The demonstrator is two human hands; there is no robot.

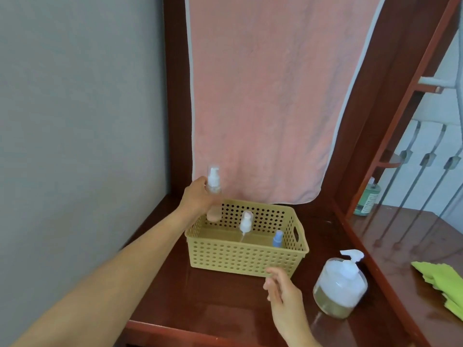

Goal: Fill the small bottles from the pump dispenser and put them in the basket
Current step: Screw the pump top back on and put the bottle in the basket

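My left hand (198, 196) grips a small clear bottle (214, 196) with a white pump top, held upright above the back left corner of the yellow perforated basket (240, 259). Inside the basket stand a clear bottle with a white pump (246, 222) and a small blue spray bottle (277, 238). The big clear pump dispenser (339, 288), partly full of yellowish liquid, stands to the right of the basket. In front of the basket, left of the dispenser, my right hand (284, 294) hovers with loose fingers and holds nothing.
The dark red wooden shelf (225, 304) carries everything. A pink towel (270, 101) hangs behind the basket. Right of a wooden divider lie a green cloth (443, 279) and a green bottle (367, 199). A grey wall bounds the left side.
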